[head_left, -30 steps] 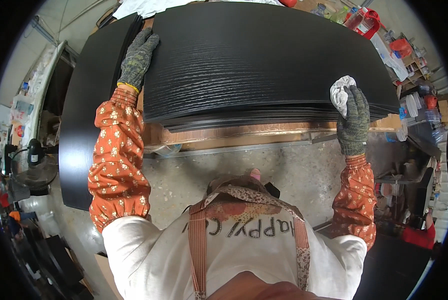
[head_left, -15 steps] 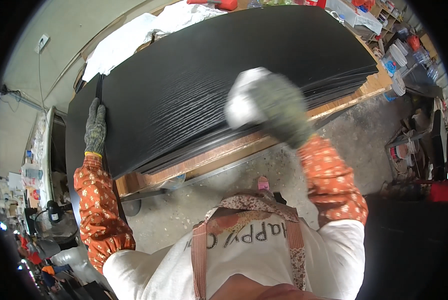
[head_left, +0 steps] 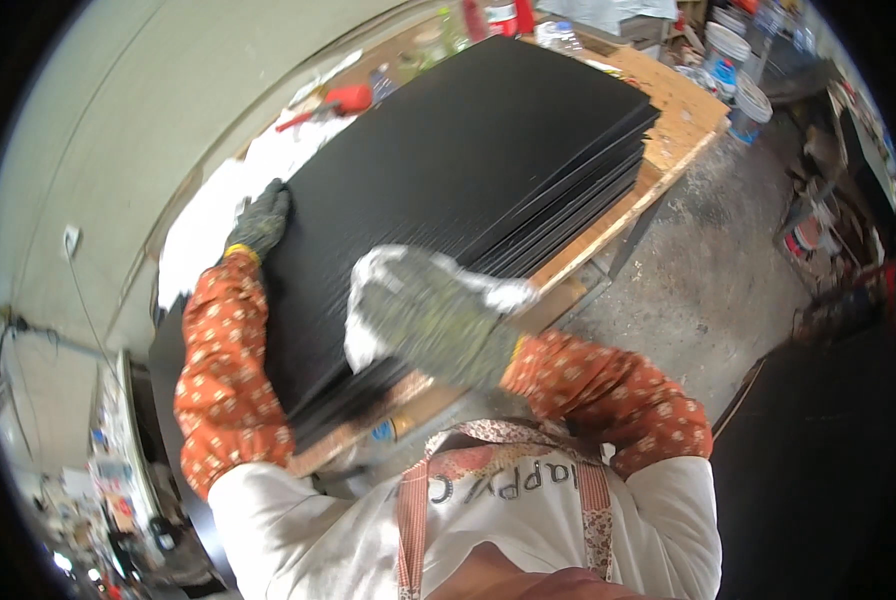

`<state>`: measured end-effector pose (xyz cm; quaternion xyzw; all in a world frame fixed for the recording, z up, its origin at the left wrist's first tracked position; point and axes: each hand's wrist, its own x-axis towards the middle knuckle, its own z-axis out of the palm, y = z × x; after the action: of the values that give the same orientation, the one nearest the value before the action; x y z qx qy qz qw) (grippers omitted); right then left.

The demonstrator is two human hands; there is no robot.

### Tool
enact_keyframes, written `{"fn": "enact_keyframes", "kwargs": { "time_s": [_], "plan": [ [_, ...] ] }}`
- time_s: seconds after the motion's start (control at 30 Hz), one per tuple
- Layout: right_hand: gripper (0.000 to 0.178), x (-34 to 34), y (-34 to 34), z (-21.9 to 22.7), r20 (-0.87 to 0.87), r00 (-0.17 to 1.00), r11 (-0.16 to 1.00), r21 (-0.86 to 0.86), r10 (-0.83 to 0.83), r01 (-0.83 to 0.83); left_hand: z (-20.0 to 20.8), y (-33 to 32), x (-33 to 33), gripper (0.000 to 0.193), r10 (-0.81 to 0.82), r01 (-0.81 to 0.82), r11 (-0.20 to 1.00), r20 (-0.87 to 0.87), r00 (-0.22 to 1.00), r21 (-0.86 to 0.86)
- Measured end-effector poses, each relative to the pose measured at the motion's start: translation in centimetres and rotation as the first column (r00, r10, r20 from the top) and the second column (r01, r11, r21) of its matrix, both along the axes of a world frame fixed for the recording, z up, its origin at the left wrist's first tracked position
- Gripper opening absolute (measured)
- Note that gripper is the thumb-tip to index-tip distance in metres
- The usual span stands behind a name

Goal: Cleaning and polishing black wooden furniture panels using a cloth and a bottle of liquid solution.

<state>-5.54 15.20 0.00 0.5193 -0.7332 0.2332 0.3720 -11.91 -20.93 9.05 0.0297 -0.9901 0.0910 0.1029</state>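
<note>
- Right grip point(head_left: 433, 315), gloved, lies over a bunched white cloth point(head_left: 360, 340) on the top black panel point(head_left: 468, 140); blurred, so can't tell if my fingers pinch the cloth or just press it flat.
- Left grip point(head_left: 261, 218), also gloved: fingers straight, laid at the panel's left edge, not wrapped round anything I can make out.
- Panel location: under and beyond my right grip, to the right of my left one; top of a stack of dark panels point(head_left: 568, 215) on a wooden table point(head_left: 693, 95).
- Panel feel, my guess: stiff, flat, fairly heavy for its width, awkward for one hand. Face has a dull sheen with fine ripples near my right grip; probably slick under a glove, and likely to mark if scraped.
- Best hold, I'd judge: both short ends, or opposite edges, palms under. Sheets below sit close, so I'd separate the top edge first; corners look easiest to chip.
- Cloth: soft, light, limp; should fold to any hold. I'd bunch the middle in my palm; a loose tail sticks out right of my right grip, over the near edge.
- Around: white sheet point(head_left: 203, 235) just left of my left grip, red object point(head_left: 348, 98) farther beyond it.
</note>
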Motion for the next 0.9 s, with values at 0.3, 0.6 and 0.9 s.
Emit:
{"fn": "enact_keyframes", "kwargs": {
  "time_s": [0.3,0.6,0.9],
  "plan": [
    [0.041,-11.6,13.2,1.1,-0.011,0.987,0.979,-0.127,-0.16,0.157,-0.4,10.4,-8.5,0.053,-0.062,0.07,0.983,-0.053,0.997,0.168],
    [0.046,-12.3,12.5,-1.0,0.074,0.953,0.904,-0.3,-0.295,0.303,0.1,10.4,-9.2,0.054,0.095,-0.087,0.971,-0.027,0.995,0.222],
    [0.05,-11.7,13.7,-1.9,0.011,0.961,0.955,-0.111,-0.275,0.275,-0.9,10.6,-9.0,0.053,0.137,-0.123,0.978,-0.074,0.988,0.17]
  ]
}}
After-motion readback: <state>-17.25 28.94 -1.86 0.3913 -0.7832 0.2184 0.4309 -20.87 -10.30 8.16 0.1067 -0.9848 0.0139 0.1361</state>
